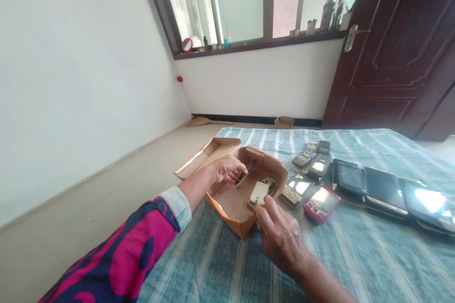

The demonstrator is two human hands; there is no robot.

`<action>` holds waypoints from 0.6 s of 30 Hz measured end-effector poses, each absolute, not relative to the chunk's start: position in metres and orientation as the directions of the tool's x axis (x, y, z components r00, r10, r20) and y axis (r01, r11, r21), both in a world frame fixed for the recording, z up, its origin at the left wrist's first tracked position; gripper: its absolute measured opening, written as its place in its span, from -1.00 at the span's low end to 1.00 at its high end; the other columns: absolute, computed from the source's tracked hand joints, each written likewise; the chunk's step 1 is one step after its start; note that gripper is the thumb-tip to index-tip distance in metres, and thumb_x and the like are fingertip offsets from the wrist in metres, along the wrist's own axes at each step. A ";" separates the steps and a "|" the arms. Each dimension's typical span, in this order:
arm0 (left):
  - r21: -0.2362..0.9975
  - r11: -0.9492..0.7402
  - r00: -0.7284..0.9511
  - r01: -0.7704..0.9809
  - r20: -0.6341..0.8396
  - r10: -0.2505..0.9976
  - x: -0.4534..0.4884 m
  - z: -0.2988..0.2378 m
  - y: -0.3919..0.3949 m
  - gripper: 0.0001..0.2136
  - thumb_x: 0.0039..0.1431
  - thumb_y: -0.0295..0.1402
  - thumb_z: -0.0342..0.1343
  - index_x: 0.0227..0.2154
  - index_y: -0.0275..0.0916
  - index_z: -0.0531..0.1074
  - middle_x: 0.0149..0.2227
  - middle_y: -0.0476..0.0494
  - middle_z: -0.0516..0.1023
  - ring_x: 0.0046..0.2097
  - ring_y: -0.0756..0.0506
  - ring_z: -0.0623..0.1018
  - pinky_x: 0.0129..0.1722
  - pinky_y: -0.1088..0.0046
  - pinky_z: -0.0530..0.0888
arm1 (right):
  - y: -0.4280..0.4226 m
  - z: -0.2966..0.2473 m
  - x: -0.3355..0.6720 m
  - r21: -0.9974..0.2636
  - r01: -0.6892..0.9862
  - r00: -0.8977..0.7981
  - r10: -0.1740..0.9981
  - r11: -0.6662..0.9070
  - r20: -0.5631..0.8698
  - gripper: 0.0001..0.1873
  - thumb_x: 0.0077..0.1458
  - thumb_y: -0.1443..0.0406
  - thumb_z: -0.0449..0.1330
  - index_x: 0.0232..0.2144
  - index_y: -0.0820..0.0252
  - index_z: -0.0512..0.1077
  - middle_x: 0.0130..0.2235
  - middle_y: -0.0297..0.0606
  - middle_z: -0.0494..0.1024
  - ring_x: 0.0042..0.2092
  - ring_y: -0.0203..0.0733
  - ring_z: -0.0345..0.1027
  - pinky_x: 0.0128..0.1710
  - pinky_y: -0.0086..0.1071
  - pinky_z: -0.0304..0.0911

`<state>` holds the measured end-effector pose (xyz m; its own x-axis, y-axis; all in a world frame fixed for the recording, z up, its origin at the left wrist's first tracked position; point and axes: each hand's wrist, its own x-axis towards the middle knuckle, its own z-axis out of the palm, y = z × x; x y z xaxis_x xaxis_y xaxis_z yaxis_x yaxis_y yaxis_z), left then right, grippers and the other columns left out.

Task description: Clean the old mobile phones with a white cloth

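Observation:
An orange-edged cardboard box (227,223) stands on the bed cover with its inside showing. My left hand (227,170) is over the box, fingers closed on a slim dark piece (241,178) whose exact kind I cannot make out. Another narrow dark strip (251,165) lies by the box's far wall. My right hand (280,232) reaches over the near right rim, thumb and fingers pinched at the lower edge of a white mobile phone (259,192). Beside that phone, a darker phone (270,184) rests against the box's right side.
Right of the box lie several old keypad phones (320,165), a pink phone (322,203) and a row of dark touchscreen phones (386,189). The box lid (199,156) sits open at the left. A striped blue cover (355,255) spreads beneath; a brown door (394,47) stands behind.

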<state>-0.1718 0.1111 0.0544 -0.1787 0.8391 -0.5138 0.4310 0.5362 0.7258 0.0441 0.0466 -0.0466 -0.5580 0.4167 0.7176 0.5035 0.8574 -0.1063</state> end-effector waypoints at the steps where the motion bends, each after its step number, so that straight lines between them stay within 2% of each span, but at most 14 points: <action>1: 0.737 0.544 -0.173 0.402 -0.522 0.835 -0.173 0.055 0.111 -0.91 -0.12 -0.39 0.16 -0.49 -0.24 0.39 -0.57 0.01 0.43 -0.49 0.00 0.46 -0.43 0.52 0.44 | 0.047 -0.046 0.044 -0.109 0.504 -0.555 0.418 0.857 0.720 -0.72 0.18 0.47 -0.07 -0.14 0.21 0.36 -0.10 -0.05 0.42 -0.30 -0.19 0.34 -0.34 -0.40 0.27; 12: 0.826 0.542 -0.018 0.153 -0.546 0.838 -0.176 0.068 0.091 -0.72 -0.09 -0.23 0.19 -0.34 -0.32 0.44 -0.43 -0.11 0.51 -0.41 -0.03 0.51 -0.41 0.48 0.46 | 0.047 -0.046 0.042 -0.109 0.492 -0.568 0.414 0.864 0.711 -0.74 0.20 0.47 -0.07 -0.15 0.21 0.34 -0.14 -0.07 0.41 -0.33 -0.18 0.32 -0.36 -0.39 0.24; 18: 0.856 0.500 0.034 0.130 -0.507 0.861 -0.181 0.066 0.083 -0.68 0.04 -0.14 0.06 -0.34 -0.34 0.44 -0.42 -0.20 0.55 -0.38 -0.06 0.54 -0.48 0.52 0.42 | 0.047 -0.046 0.041 -0.119 0.498 -0.561 0.423 0.859 0.712 -0.74 0.18 0.47 -0.07 -0.15 0.21 0.33 -0.13 -0.08 0.41 -0.31 -0.18 0.31 -0.35 -0.39 0.23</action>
<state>-0.1808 0.0827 0.0659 0.0339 0.8610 -0.5074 0.1299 0.4996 0.8565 0.0409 0.0474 -0.0456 -0.5606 0.4232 0.7118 0.4978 0.8591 -0.1187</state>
